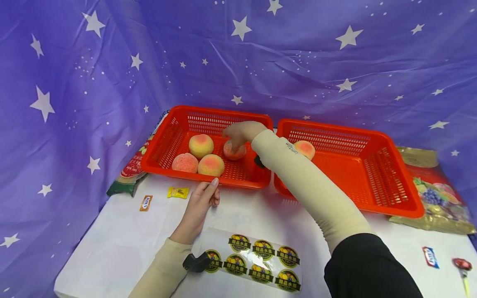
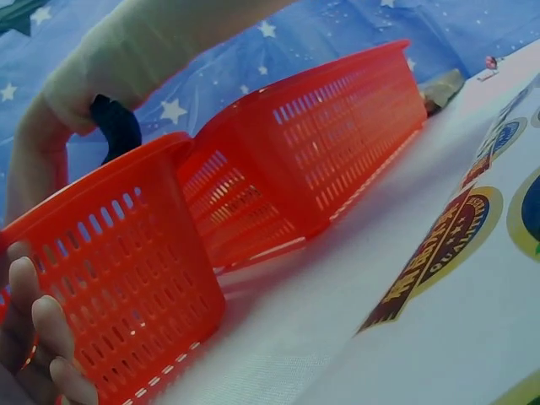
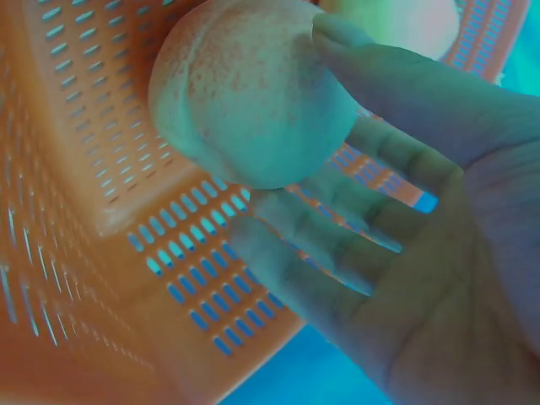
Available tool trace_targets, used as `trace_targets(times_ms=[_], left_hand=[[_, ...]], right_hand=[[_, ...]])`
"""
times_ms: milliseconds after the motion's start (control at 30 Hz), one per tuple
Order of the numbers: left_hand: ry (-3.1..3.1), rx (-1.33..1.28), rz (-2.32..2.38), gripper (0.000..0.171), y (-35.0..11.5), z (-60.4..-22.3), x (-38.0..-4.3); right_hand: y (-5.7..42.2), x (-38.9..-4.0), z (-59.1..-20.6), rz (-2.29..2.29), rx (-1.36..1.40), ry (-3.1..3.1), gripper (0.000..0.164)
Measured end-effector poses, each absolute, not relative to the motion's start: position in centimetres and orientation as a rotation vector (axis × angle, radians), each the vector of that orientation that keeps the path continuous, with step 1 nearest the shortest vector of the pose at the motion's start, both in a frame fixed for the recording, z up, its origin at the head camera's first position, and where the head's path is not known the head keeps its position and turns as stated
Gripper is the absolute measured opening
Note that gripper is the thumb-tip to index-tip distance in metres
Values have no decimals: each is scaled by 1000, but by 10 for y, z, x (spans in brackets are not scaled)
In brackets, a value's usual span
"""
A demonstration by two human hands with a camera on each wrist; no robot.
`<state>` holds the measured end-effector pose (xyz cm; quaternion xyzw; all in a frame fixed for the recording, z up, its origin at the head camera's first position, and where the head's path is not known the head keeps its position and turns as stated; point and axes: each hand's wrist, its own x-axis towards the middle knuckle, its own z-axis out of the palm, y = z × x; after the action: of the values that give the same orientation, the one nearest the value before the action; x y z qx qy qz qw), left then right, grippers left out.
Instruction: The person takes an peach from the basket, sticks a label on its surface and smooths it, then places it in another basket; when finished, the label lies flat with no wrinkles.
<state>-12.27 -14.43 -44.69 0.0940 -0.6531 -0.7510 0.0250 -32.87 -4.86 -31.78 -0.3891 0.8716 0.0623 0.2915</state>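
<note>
Right hand (image 1: 241, 131) reaches down, pinching a peach (image 1: 236, 155) — thumb opposite fingers. Left hand (image 1: 200, 203) grips the near basket rim (image 1: 246, 183) — fingers curled.

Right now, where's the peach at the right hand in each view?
Head: peach under the right hand, near picture centre.
Left wrist: not visible.
Right wrist: large, at the top, left of centre.
Shared landmark: left red basket, lower left in left wrist, behind the peach in right wrist.

The white desk (image 1: 93, 256) carries two red baskets (image 1: 246, 183) side by side, a sticker sheet (image 1: 253, 261), three small packets (image 1: 178, 192), a lollipop (image 1: 462, 263) and two printed bags (image 1: 434, 192).
</note>
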Motion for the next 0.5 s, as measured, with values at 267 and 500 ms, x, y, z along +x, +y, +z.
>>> trace_targets(times_ms=[267,500], left_hand=[[-2036,318,-2329,36,-143,-445,-123],[-2022,355,-2371,46,-145,-440,-122]], right_hand=[[-48,-335,-317,186,-1008,2331,66],[-53,-332,-320,233,-947,2312,66]])
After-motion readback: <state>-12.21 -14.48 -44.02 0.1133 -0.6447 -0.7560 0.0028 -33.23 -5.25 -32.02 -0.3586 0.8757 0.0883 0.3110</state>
